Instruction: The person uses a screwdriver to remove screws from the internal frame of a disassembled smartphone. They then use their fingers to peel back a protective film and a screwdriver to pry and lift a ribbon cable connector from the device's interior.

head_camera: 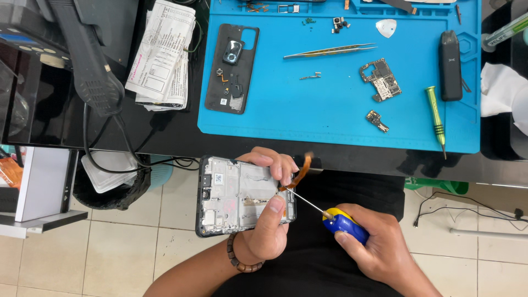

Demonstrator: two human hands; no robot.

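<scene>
Opened phone frame held below the near edge of the desk, screwdriver tip at its right end.

The blue work mat [330, 110] spreads across the far desk, carrying a black back cover [232, 69] at its left, tweezers [330, 51], a green screwdriver [436, 118] at right and 2 small circuit boards [380, 80]. Nearer, the left hand [269, 220] is clamped around the stripped phone frame [236, 195], thumb pressing its right end. The right hand [379, 247] is closed on a blue-and-yellow screwdriver [344, 223], its shaft reaching the orange flex cable [300, 170].
</scene>
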